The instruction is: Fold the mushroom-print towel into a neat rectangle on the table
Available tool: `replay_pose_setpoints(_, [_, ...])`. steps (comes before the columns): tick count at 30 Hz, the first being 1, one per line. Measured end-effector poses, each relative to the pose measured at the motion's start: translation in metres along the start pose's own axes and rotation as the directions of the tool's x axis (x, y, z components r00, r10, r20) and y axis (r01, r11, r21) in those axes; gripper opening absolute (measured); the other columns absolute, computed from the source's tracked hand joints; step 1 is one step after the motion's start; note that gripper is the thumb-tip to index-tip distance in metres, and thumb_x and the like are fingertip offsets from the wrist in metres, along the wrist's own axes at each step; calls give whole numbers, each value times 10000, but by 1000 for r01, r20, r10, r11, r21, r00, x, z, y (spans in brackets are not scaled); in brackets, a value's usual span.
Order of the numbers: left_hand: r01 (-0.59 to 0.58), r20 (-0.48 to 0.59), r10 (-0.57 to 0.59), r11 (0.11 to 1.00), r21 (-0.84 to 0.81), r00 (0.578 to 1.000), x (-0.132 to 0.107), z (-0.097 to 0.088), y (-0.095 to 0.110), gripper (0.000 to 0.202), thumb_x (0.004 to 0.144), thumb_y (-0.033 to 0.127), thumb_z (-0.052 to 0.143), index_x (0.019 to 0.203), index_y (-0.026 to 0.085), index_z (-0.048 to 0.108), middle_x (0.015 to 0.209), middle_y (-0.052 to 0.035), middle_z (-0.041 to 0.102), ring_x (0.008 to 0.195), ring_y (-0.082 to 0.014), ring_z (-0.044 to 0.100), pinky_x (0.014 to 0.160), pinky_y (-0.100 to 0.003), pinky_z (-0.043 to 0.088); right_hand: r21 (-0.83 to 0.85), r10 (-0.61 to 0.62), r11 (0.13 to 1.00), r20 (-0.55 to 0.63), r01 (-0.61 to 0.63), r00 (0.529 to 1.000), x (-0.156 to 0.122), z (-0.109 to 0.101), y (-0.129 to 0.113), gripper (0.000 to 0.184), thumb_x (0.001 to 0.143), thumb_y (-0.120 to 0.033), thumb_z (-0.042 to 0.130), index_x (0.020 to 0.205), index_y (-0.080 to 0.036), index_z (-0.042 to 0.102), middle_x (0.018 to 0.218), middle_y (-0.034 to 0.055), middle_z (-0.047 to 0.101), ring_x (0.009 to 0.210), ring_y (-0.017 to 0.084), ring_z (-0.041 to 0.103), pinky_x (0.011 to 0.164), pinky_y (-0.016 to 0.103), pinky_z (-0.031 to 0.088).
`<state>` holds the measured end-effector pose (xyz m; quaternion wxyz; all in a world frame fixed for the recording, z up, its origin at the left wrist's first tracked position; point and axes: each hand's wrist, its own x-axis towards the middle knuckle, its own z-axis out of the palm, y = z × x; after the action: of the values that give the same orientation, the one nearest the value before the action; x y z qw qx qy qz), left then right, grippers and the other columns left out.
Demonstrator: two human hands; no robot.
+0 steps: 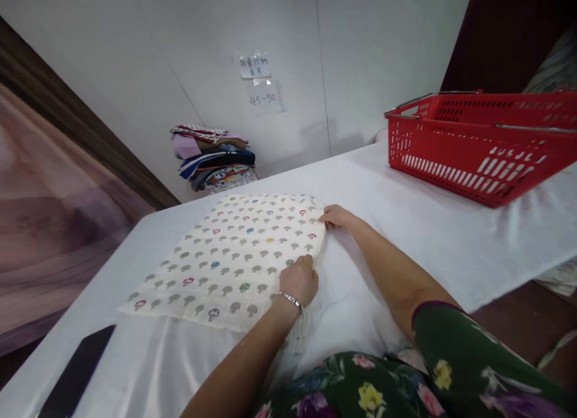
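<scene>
A cream cloth [238, 244] printed with small mushrooms lies spread on the white-covered table, its right edge toward me. My left hand [300, 281], with a silver bracelet at the wrist, is closed on the near part of that right edge. Farther along the same edge, my right hand [337, 217] pinches the cloth between thumb and fingers. Between the two hands the edge looks slightly lifted and curved. Part of the cloth hangs in folds below my left wrist.
A red plastic basket [473, 160] with metal handles stands at the right. Folded clothes [216, 157] are stacked by the wall at the back. A dark flat object [79, 370] lies at the table's near left. Pink sheer fabric [63, 226] hangs on the left. Paper notes [265, 98] are on the wall.
</scene>
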<state>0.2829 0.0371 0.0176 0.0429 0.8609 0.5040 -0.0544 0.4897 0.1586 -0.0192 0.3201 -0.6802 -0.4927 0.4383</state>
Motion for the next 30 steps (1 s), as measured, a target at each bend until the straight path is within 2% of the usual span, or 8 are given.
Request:
replay_pose_setpoints(7, [36,21,-35,999,-9,999,-3,-6,0,167,842,215,368,968,191,476,980,-66,581,843,-185,580,663,-285,414,59,1,998,4,-1,1000,2,1,-2,197,640,-188,666,614,-171,471,401,-34,506,393,90,505,347,163,249])
replay_pose_setpoints(17, [23,-17,-23,1000,2,1000,-1,-5,-3,162,828,194,376,963,186,464,951,-62,577,826,-196,584,635,-293,418,48,14,999,-6,-13,1000,8,2,3,216,637,-198,701,707,-158,500,418,-13,542,372,95,495,333,164,242])
replay_pose_setpoints(22, [9,-44,-10,1000,-9,999,-1,-1,0,240,818,152,376,1046,194,440,1045,-73,527,827,-188,570,624,-293,432,30,2,1000,-29,-1,1000,9,3,5,221,641,-205,691,748,-153,505,425,-6,547,370,100,495,325,169,244])
replay_pose_setpoints(27, [-110,-138,109,994,-1,984,-1,3,-1,299,820,77,338,1054,217,461,1149,-63,460,923,-172,528,644,-265,442,13,-3,1000,-42,3,999,9,4,5,243,648,-221,693,799,-142,519,415,-12,534,357,99,479,330,172,254])
replay_pose_setpoints(30, [-165,-124,169,985,39,978,-1,7,-2,273,826,81,354,1017,219,490,1241,-53,398,929,-172,521,624,-269,453,-4,3,1000,-53,-3,999,9,4,5,248,646,-211,689,820,-136,528,383,-32,503,339,93,451,332,172,260])
